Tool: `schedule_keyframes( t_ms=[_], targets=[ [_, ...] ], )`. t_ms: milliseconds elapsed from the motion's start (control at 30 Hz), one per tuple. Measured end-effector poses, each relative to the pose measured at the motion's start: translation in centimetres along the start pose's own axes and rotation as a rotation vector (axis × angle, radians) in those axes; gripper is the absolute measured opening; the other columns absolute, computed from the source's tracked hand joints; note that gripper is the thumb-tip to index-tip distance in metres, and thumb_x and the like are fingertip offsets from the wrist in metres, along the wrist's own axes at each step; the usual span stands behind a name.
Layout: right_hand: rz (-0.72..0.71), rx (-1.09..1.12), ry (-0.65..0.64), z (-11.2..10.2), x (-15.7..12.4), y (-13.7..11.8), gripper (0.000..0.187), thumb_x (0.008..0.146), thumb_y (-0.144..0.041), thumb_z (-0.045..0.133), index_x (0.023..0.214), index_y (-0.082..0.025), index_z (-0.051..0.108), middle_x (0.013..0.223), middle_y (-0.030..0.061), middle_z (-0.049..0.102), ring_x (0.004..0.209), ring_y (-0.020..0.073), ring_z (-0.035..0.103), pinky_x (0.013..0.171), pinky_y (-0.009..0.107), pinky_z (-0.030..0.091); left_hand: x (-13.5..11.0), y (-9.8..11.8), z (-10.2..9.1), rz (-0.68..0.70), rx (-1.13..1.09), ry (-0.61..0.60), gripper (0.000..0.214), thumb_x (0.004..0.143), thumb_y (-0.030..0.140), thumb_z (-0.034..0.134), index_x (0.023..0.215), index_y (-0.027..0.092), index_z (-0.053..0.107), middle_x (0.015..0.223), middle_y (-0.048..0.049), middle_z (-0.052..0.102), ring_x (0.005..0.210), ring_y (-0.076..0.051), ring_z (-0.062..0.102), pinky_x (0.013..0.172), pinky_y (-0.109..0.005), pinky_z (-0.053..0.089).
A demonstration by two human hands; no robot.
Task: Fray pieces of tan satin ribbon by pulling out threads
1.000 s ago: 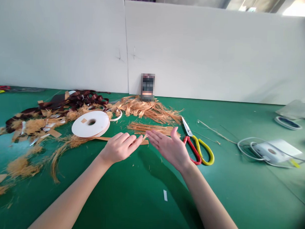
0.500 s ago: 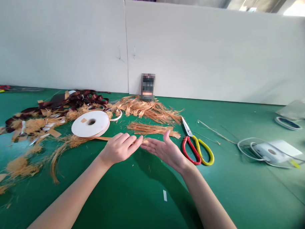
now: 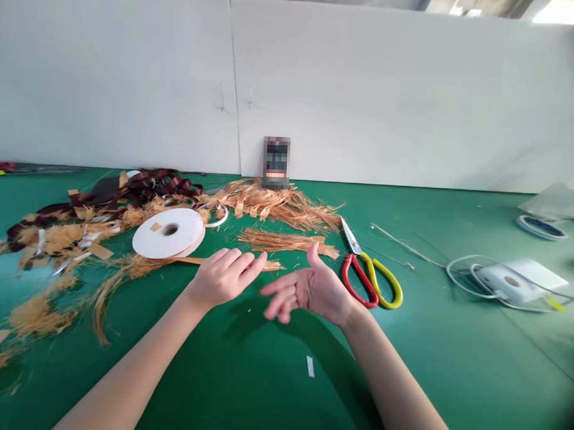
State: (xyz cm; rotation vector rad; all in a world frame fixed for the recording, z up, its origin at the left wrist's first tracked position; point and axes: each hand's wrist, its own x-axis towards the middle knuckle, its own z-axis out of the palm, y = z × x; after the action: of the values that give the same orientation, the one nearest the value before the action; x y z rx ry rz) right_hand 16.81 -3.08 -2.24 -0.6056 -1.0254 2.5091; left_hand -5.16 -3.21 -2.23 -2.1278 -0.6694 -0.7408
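Note:
My left hand (image 3: pixel 223 278) hovers palm down over the green mat, holding nothing. Under its fingers runs a tan strip (image 3: pixel 194 260) that leads out from a white spool of tan ribbon (image 3: pixel 168 233) towards a frayed end. My right hand (image 3: pixel 307 294) is turned palm up with its fingers loosely curled and nothing in it. Just beyond it lies a flat bundle of frayed tan fibre (image 3: pixel 286 242). Red-and-yellow-handled scissors (image 3: pixel 367 274) lie open to its right.
Loose tan fibre and a tangle of dark brown ribbon (image 3: pixel 160 184) spread over the left of the green mat (image 3: pixel 404 363). More fibre (image 3: pixel 268 205) heaps by the white wall panels (image 3: pixel 366 92). A white device with cable (image 3: pixel 503 285) sits at right.
My right hand has rolled from palm down to palm up, and its fingers have curled. It has also drawn slightly back from my left hand, which has barely moved.

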Motion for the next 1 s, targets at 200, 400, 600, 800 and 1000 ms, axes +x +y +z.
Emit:
schedule_keyframes(
  t_ms=[200, 400, 600, 800, 1000],
  targets=[
    [-0.346, 0.217, 0.401, 0.9, 0.8, -0.4, 0.084, 0.091, -0.064, 0.009, 0.141, 0.0, 0.029, 0.143, 0.0205, 0.043, 0.125, 0.018, 0.05, 0.109, 0.031, 0.029, 0.0, 0.3, 0.1, 0.038, -0.01, 0.003, 0.022, 0.08, 0.013, 0.065, 0.102, 0.014, 0.062, 0.066, 0.0007, 0.062, 0.055, -0.012, 0.05, 0.052, -0.029, 0.034],
    [-0.501, 0.199, 0.263, 0.7, -0.9, -0.9, 0.088, 0.091, -0.062, 0.001, 0.084, -0.011, 0.072, 0.059, 0.0078, 0.068, 0.051, 0.0132, 0.061, 0.069, 0.028, 0.051, -0.1, 0.0, 0.2, 0.027, -0.008, -0.001, 0.022, 0.081, 0.01, 0.061, 0.103, 0.014, 0.063, 0.068, -0.0002, 0.063, 0.056, -0.012, 0.049, 0.053, -0.029, 0.033],
    [-0.077, -0.031, 0.032, 0.3, -0.6, -0.5, 0.113, 0.077, -0.076, -0.008, 0.095, 0.003, 0.07, 0.074, 0.0212, 0.072, 0.058, 0.0203, 0.067, 0.064, 0.031, 0.05, -0.1, -0.3, -0.1, 0.002, 0.012, 0.002, 0.026, 0.082, 0.011, 0.061, 0.107, 0.014, 0.062, 0.068, 0.0001, 0.064, 0.056, -0.012, 0.052, 0.053, -0.029, 0.034],
    [-0.377, 0.176, 0.398, 1.1, 0.5, -0.8, 0.081, 0.092, -0.062, 0.008, 0.143, -0.003, 0.029, 0.145, 0.0181, 0.04, 0.127, 0.0178, 0.047, 0.112, 0.032, 0.026, 0.0, -0.1, 0.0, 0.026, 0.012, 0.001, 0.025, 0.079, 0.012, 0.066, 0.103, 0.013, 0.063, 0.067, 0.0006, 0.064, 0.055, -0.012, 0.051, 0.051, -0.029, 0.034],
    [-0.654, 0.337, 0.262, 0.7, -1.1, -1.1, 0.071, 0.094, -0.058, 0.012, 0.105, -0.015, 0.068, 0.094, 0.0082, 0.073, 0.083, 0.0139, 0.066, 0.087, 0.028, 0.048, -0.1, -0.1, 0.5, 0.015, 0.029, -0.027, 0.024, 0.082, 0.009, 0.06, 0.105, 0.014, 0.06, 0.066, 0.0014, 0.063, 0.055, -0.012, 0.051, 0.053, -0.028, 0.036]
  ],
)
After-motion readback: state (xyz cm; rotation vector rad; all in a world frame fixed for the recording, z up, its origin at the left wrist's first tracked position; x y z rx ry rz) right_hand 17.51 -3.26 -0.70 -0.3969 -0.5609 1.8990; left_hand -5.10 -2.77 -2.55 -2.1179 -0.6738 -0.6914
